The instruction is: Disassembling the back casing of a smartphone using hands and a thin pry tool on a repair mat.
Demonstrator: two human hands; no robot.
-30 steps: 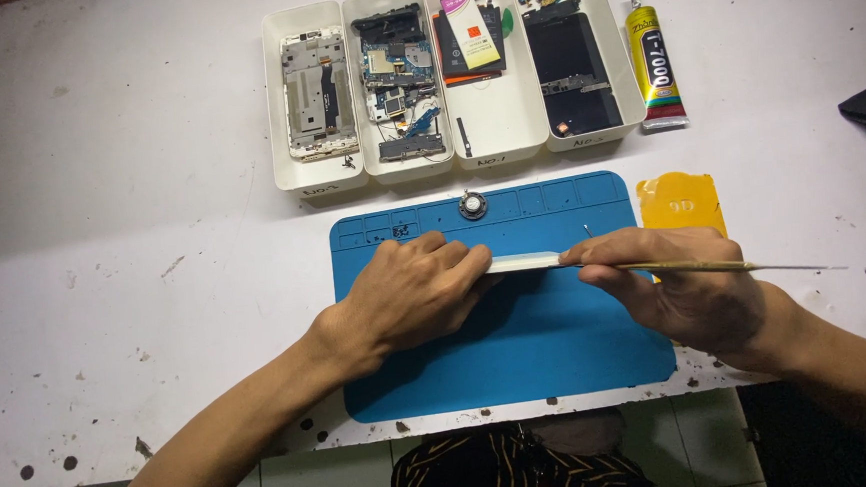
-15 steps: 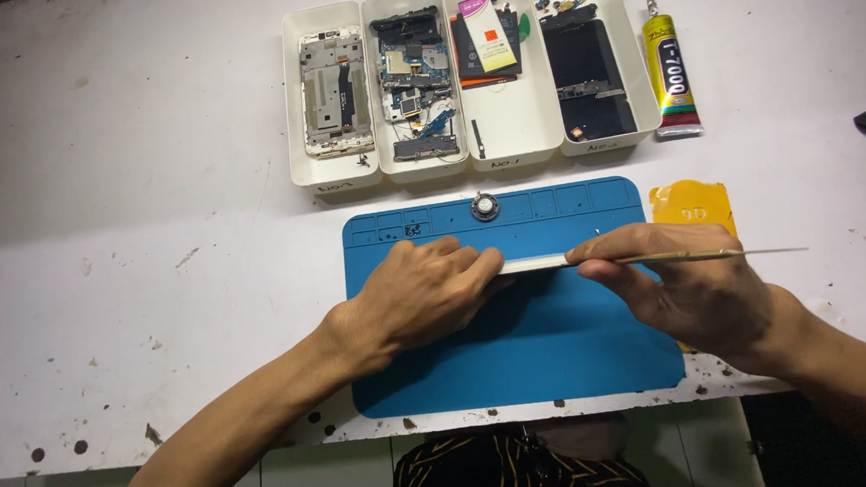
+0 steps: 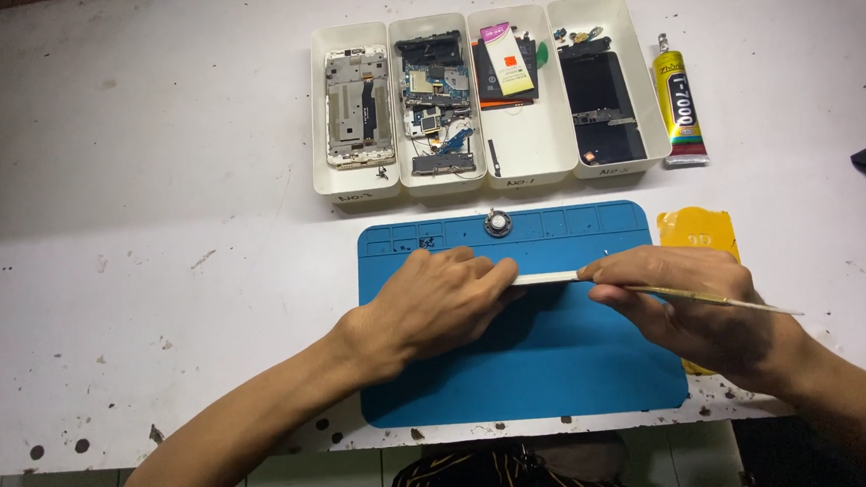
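Observation:
On the blue work mat (image 3: 521, 368), my left hand (image 3: 437, 303) lies palm down over the left end of a thin flat white part (image 3: 545, 278) and holds it. My right hand (image 3: 692, 303) pinches the right end of that part and also grips a thin long tool (image 3: 727, 301) whose tip points right, past the mat. Most of the white part is hidden under both hands; only a short strip shows between them. A small round metal piece (image 3: 497, 223) sits at the mat's top edge.
Behind the mat stand several white trays: one (image 3: 323, 110) with a phone frame, one (image 3: 400, 105) with circuit boards, one (image 3: 532, 137) with a battery, one (image 3: 652, 90) with a dark panel. A glue tube (image 3: 678, 103) lies to their right, a yellow sheet (image 3: 698, 232) beside the mat.
The view shifted slightly, so everything sits a little lower in the picture. Both hands keep the same grip on the white part and the tool.

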